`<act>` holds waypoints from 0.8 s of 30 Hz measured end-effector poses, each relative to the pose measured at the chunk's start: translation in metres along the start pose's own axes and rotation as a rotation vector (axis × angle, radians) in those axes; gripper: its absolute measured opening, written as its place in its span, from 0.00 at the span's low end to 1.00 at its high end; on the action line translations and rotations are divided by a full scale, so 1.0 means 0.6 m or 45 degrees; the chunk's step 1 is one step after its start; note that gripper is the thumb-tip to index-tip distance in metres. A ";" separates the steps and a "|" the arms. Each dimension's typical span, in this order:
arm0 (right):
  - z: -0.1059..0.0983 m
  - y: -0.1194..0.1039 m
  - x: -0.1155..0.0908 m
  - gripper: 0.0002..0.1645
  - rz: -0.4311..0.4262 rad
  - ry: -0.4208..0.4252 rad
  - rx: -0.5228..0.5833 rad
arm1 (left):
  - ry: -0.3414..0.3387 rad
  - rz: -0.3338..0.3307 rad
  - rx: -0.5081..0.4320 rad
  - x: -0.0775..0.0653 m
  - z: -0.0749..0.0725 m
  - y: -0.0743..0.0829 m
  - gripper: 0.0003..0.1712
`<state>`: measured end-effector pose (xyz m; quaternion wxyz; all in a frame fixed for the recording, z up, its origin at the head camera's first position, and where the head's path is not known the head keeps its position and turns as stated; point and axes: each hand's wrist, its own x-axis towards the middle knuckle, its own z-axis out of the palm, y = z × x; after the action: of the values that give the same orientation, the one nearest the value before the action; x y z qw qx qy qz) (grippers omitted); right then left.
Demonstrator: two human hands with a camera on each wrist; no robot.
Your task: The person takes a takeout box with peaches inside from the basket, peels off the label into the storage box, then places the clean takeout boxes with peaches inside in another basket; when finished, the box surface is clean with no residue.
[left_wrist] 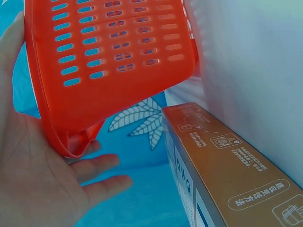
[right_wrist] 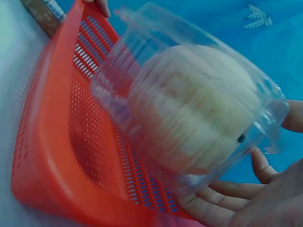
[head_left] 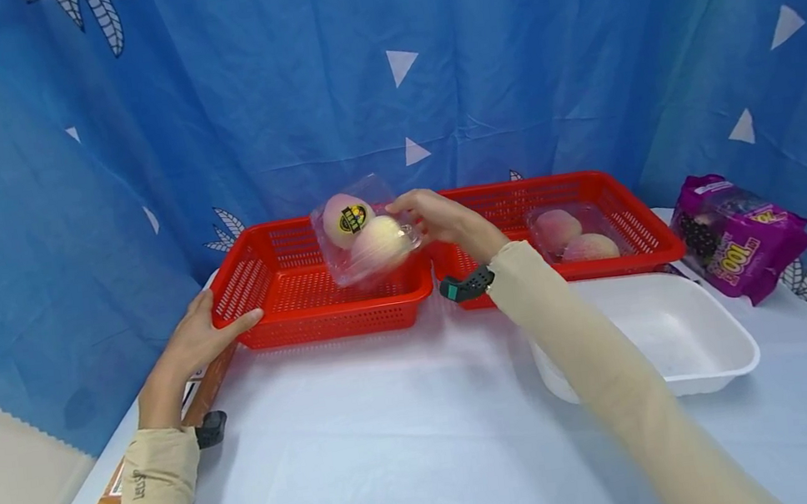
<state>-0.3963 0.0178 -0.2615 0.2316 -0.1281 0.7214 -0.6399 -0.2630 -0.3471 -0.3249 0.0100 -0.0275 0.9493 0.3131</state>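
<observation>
My right hand pinches the right edge of a clear plastic box of peaches, tilted over the left red basket. Two peaches show inside, one with a black-and-yellow sticker. From close up, in the right wrist view, the box hangs by the basket's rim, fingers at its edge and underside. At the basket's left end, my left hand rests against the rim with thumb spread. The left wrist view shows that hand's fingers extended beside the basket's corner.
A second red basket on the right holds another clear box of peaches. In front of it is a white tub, partly behind my right sleeve. A purple fruit bag lies far right. A brown carton stands under my left arm.
</observation>
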 end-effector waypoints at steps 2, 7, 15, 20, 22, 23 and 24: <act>-0.006 -0.001 -0.010 0.12 -0.019 0.011 0.014 | -0.001 -0.002 -0.003 0.000 0.000 0.000 0.67; -0.016 -0.007 -0.032 0.10 -0.063 0.026 0.074 | -0.003 -0.008 0.002 0.001 0.000 0.000 0.68; -0.029 -0.008 -0.070 0.10 -0.115 0.006 0.065 | -0.003 -0.003 0.032 0.001 -0.001 -0.001 0.67; -0.036 -0.003 -0.098 0.13 -0.147 -0.041 0.046 | -0.009 0.000 0.030 0.000 -0.001 -0.001 0.67; -0.038 -0.001 -0.110 0.15 -0.160 -0.082 0.035 | -0.010 0.001 0.028 0.000 -0.001 0.000 0.67; -0.038 0.000 -0.116 0.15 -0.165 -0.102 0.026 | -0.010 0.001 0.028 0.000 0.000 0.000 0.67; -0.039 0.001 -0.122 0.15 -0.171 -0.119 0.021 | -0.011 0.002 0.029 0.000 0.000 0.000 0.67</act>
<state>-0.3450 0.0731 -0.2479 0.2226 -0.2042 0.6942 -0.6533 -0.2630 -0.3473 -0.3248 0.0141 -0.0253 0.9527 0.3025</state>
